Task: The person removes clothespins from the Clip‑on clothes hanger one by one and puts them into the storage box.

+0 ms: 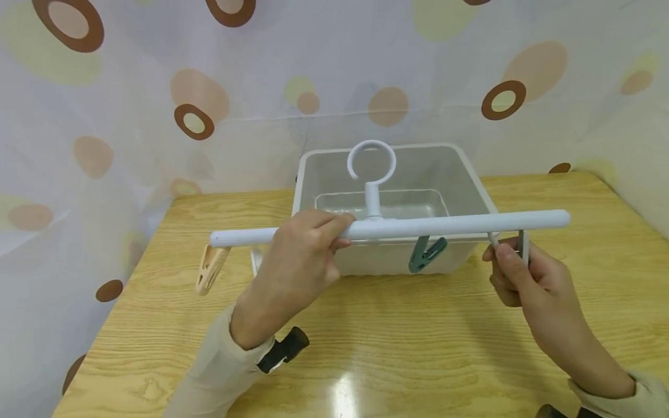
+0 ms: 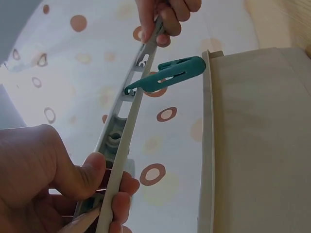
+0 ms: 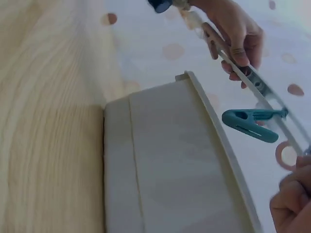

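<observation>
My left hand (image 1: pixel 300 255) grips a white clip hanger (image 1: pixel 449 225) by its long bar, left of the middle, with the round hook upward. A beige clip (image 1: pixel 210 270) hangs from the bar's left end. Right of the middle hangs a teal clip (image 1: pixel 427 253), which in the left wrist view juts from the bar's hollow underside (image 2: pixel 114 138). Below the bar's right part, my right hand (image 1: pixel 540 296) pinches a grey clip (image 1: pixel 524 247) between thumb and fingers. Its top is right at the bar, and the fingers partly hide it.
Behind the hanger, a light grey plastic bin (image 1: pixel 366 260) stands on the wooden table (image 1: pixel 366 325), near its back edge. A white cloth with brown and peach circles (image 1: pixel 340 75) hangs behind the table and along its left side.
</observation>
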`<action>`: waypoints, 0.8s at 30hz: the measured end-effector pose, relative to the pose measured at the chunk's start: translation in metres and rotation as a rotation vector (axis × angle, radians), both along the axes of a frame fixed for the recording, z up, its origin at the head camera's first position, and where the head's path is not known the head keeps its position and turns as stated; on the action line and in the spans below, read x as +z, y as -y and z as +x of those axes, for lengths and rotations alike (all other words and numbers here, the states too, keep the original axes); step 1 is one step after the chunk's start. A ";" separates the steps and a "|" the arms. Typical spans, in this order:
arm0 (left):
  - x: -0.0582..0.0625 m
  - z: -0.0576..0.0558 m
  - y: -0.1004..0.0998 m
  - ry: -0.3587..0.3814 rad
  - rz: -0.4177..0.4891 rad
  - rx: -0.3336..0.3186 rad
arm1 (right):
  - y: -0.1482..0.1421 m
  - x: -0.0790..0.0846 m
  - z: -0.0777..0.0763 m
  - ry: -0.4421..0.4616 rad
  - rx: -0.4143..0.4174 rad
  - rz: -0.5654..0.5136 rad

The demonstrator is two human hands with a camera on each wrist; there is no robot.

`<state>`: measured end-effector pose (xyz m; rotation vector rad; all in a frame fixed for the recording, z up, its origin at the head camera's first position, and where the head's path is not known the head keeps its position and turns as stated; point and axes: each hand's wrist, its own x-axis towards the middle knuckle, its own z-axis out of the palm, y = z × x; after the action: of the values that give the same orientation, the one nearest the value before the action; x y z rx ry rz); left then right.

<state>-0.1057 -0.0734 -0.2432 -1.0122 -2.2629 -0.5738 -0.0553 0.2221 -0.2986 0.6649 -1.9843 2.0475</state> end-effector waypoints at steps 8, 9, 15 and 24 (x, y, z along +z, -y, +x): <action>0.000 0.004 -0.004 0.067 -0.017 0.021 | 0.003 0.009 0.001 -0.406 -0.611 0.586; 0.000 0.004 -0.004 0.089 -0.018 0.021 | 0.002 0.011 0.001 -0.471 -0.637 0.632; 0.001 0.008 -0.004 0.177 -0.032 0.025 | 0.004 0.019 -0.001 -0.769 -0.801 0.849; 0.002 0.005 -0.001 0.127 -0.039 0.051 | -0.001 0.018 0.004 -0.607 -0.631 0.866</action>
<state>-0.1005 -0.0727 -0.2413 -0.9576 -2.4126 -0.5899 -0.0518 0.2228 -0.2803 0.5741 -2.2054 0.5025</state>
